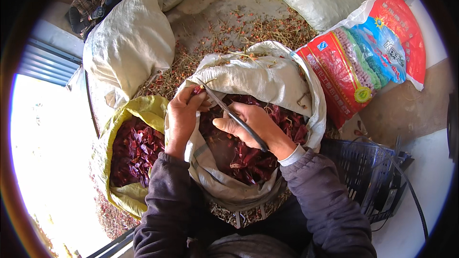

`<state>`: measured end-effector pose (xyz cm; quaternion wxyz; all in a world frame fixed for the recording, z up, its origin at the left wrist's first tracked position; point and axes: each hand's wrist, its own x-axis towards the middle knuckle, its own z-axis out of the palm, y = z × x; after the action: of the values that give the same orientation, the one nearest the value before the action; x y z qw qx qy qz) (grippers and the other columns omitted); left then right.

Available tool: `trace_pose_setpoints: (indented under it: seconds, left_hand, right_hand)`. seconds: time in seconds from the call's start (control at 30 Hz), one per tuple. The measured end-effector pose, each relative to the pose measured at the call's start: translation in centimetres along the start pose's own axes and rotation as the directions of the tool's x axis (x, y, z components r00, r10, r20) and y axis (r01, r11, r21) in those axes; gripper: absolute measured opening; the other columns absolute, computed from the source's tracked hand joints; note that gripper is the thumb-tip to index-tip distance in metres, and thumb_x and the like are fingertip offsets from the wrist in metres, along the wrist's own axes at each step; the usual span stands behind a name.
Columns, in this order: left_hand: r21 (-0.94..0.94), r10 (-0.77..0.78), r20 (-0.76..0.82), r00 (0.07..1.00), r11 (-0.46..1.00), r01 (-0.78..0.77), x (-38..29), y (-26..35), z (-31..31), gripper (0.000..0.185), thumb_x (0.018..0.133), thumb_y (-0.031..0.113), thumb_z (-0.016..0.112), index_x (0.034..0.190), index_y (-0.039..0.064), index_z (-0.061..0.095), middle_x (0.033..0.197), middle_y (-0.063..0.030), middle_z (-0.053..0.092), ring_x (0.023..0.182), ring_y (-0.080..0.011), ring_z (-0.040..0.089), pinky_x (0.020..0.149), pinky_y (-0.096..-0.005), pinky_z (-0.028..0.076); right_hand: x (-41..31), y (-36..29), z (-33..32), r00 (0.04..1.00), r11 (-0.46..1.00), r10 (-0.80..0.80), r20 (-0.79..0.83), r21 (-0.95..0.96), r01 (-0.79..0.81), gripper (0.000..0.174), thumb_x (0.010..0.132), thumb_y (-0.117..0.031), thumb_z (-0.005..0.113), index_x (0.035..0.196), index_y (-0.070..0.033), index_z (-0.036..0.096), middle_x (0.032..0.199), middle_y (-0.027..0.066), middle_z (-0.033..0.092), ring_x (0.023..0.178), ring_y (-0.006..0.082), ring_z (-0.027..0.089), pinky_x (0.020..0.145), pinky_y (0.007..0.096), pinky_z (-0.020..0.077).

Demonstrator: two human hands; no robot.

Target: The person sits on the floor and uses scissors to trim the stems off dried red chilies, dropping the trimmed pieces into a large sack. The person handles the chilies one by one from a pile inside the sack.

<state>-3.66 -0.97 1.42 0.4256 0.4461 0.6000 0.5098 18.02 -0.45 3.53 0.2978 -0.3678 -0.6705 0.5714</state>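
Note:
My left hand (pixel 182 116) pinches a dried red chili pepper (pixel 198 90) whose stem points up and right. Scissors with a dark handle (pixel 247 128) are held in my right hand (pixel 256 122), their blades (pixel 214 96) reaching to the pepper's stem. Whether the blades touch the stem is hard to tell. Beneath both hands stands a white woven sack (pixel 317 118) with its mouth rolled back, holding dried red chilies (pixel 252 166). To its left, a yellow woven sack (pixel 107 143) contains dark red dried chili pods (pixel 134 150).
A stuffed white sack (pixel 131 39) stands at the far left, with a seated person (pixel 88 7) behind it. Cut stems and chili bits (pixel 279 30) litter the floor. On the right are a printed red plastic bag (pixel 333 79), a dark plastic crate (pixel 353 165) and a black cable (pixel 408 182).

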Motion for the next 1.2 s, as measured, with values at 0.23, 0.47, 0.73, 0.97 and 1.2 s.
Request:
trace_pose_setpoints:
  seconds: [0.23, 0.47, 0.73, 0.97, 1.2]
  left_hand:
    - [-0.363, 0.021, 0.052, 0.998, 0.932, -0.001, 0.3, -1.0, -0.3, 0.014, 0.101, 0.011, 0.067, 0.11, 0.001, 0.07, 0.09, -0.0075, 0.073, 0.077, -0.0159, 0.071, 0.071, -0.0303, 0.06]
    - [-0.027, 0.049, -0.111, 0.993, 0.998, -0.052, 0.6, -0.5, -1.5, 0.01, 0.084, 0.003, 0.08, 0.093, 0.001, 0.077, 0.105, -0.0022, 0.066, 0.097, -0.0131, 0.061, 0.089, -0.0281, 0.048]
    - [0.652, 0.286, 0.197, 0.938, 0.676, -0.343, -0.1, -0.5, 1.3, 0.016, 0.085, 0.008, 0.072, 0.1, 0.004, 0.069, 0.086, -0.0128, 0.075, 0.081, -0.0236, 0.075, 0.076, -0.0361, 0.057]
    - [0.735, -0.165, 0.439, 0.883, 0.632, -0.247, -1.3, -7.5, 7.2, 0.037, 0.084, 0.035, 0.076, 0.107, 0.007, 0.071, 0.091, -0.0224, 0.072, 0.089, -0.0414, 0.07, 0.08, -0.0511, 0.054]
    - [0.728, -0.164, 0.451, 0.878, 0.636, -0.255, -1.9, -9.8, 9.8, 0.046, 0.076, 0.043, 0.082, 0.094, 0.002, 0.072, 0.085, -0.0193, 0.071, 0.086, -0.0385, 0.07, 0.079, -0.0465, 0.054]
  right_hand:
    - [-0.3, -2.2, -0.8, 0.942, 0.605, 0.066, 0.33, 0.737, -0.301, 0.049, 0.101, -0.052, 0.064, 0.111, -0.004, 0.057, 0.062, -0.0054, 0.043, 0.047, 0.0022, 0.035, 0.042, 0.0208, 0.0308]
    - [1.3, -1.1, -6.3, 0.967, 0.677, 0.122, -0.225, 0.732, 0.084, 0.073, 0.094, -0.068, 0.062, 0.13, -0.005, 0.056, 0.111, 0.0168, 0.074, 0.099, 0.0229, 0.072, 0.088, 0.0379, 0.0573]
    - [-0.2, -0.5, -7.6, 0.947, 0.934, 0.107, -0.302, 0.358, 0.008, 0.081, 0.091, -0.071, 0.065, 0.131, -0.001, 0.056, 0.116, 0.0149, 0.068, 0.105, 0.0211, 0.068, 0.089, 0.0352, 0.0536]
    - [-0.1, -0.6, -7.7, 0.932, 0.924, 0.129, -0.339, 0.382, 0.012, 0.077, 0.09, -0.071, 0.066, 0.123, -0.002, 0.061, 0.105, 0.0111, 0.069, 0.097, 0.0182, 0.069, 0.084, 0.0326, 0.0535]
    - [0.1, -0.6, -7.9, 0.934, 0.945, 0.091, -0.346, 0.326, 0.028, 0.076, 0.091, -0.072, 0.065, 0.116, 0.0, 0.063, 0.097, 0.01, 0.069, 0.09, 0.0168, 0.068, 0.078, 0.0304, 0.0534]
